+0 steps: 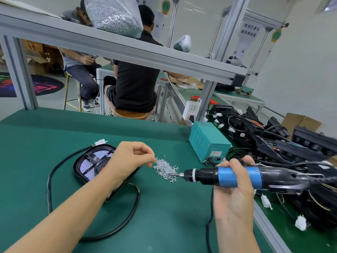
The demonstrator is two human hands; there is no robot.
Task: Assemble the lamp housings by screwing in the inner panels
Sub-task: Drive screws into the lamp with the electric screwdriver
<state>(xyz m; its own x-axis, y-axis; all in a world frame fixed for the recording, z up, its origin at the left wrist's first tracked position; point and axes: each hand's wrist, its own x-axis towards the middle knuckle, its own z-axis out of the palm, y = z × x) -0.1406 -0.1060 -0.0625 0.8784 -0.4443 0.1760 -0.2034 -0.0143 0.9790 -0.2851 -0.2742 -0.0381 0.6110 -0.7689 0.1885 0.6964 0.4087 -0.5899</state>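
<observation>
half lamp housing [91, 162] hidden by left hand [127, 161] | bit tip lost in screws [166, 169]

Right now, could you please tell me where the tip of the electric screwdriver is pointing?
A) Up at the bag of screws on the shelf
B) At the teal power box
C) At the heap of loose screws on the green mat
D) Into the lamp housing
C: the right hand holds the electric screwdriver level, and its bit meets the edge of the heap of loose screws, beside the lamp housing.

Green table [54, 139], blue-black screwdriver [237, 177], silver screws [166, 168], teal box [209, 141]
</observation>
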